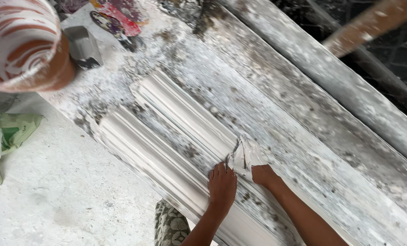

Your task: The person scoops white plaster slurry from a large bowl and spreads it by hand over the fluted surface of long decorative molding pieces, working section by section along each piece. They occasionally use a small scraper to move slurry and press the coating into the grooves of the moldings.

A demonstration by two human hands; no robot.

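Looking down at my work surface (303, 118), a long plaster-crusted slab running diagonally from far left to near right, all white and grey splatter. Two white moulded cornice pieces lie on it side by side, ribbed along their length. The nearer cornice piece (139, 150) sits along the left edge of the surface, the farther cornice piece (185, 114) right beside it.

My left hand (221, 187) is lying flat, palm down with fingers stretched out, on the nearer piece, not gripping anything, just pressing on top. My right hand (263, 175) is closed around a crumpled white rag (245, 155), which is bunched up and touching the near end of the farther piece, just to the right of my left fingertips. So the rag is pretty much dead centre near the bottom of the view, wedged between my two hands and the mouldings.

Other stuff around: a big bucket (21, 43) with red-and-white swirls at the far left corner, blurry because it's close to the camera. A small grey block (82, 45) next to it on the surface. Green and white bags (7, 134) on the dusty floor (66, 196) at left. A brownish wooden bar (372, 23) crosses the far right corner. Bit of patterned fabric (169, 225) near my left forearm.
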